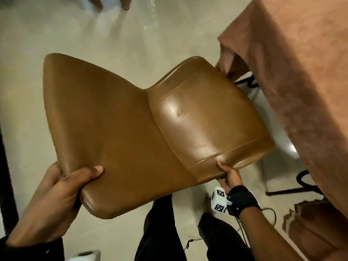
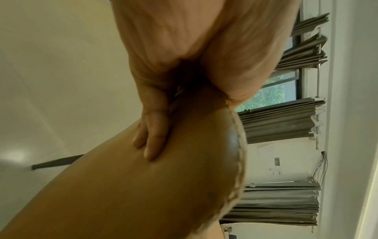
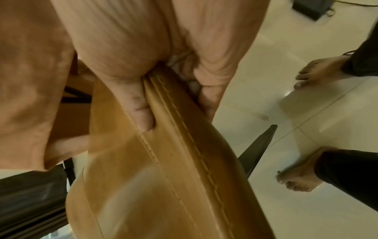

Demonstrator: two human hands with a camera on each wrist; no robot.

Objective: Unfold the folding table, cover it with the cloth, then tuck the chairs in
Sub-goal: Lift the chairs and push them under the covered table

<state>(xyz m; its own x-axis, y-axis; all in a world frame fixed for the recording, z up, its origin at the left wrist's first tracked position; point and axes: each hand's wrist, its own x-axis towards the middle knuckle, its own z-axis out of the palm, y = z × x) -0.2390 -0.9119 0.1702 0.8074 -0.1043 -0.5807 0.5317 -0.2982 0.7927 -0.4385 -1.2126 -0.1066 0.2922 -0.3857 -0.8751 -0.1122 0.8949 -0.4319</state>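
A tan leather chair point(image 1: 131, 129) fills the middle of the head view, its seat pointing toward the table at the right. A brown cloth point(image 1: 301, 72) covers that table and hangs over its edge. My left hand point(image 1: 62, 187) grips the top corner of the chair's backrest point(image 2: 143, 194), thumb on the front and fingers point(image 2: 153, 139) behind. My right hand point(image 1: 228, 175) grips the near edge of the seat point(image 3: 174, 145), thumb point(image 3: 141, 113) on top and fingers underneath. The front of the seat reaches the hanging cloth corner.
Black metal table legs point(image 1: 293, 189) show under the cloth at the right. A second brown chair point(image 1: 316, 223) sits at the lower right. My bare feet point(image 3: 298, 176) and dark trousers stand on the pale tiled floor point(image 1: 94, 34). A cable point(image 1: 243, 230) trails by my right wrist.
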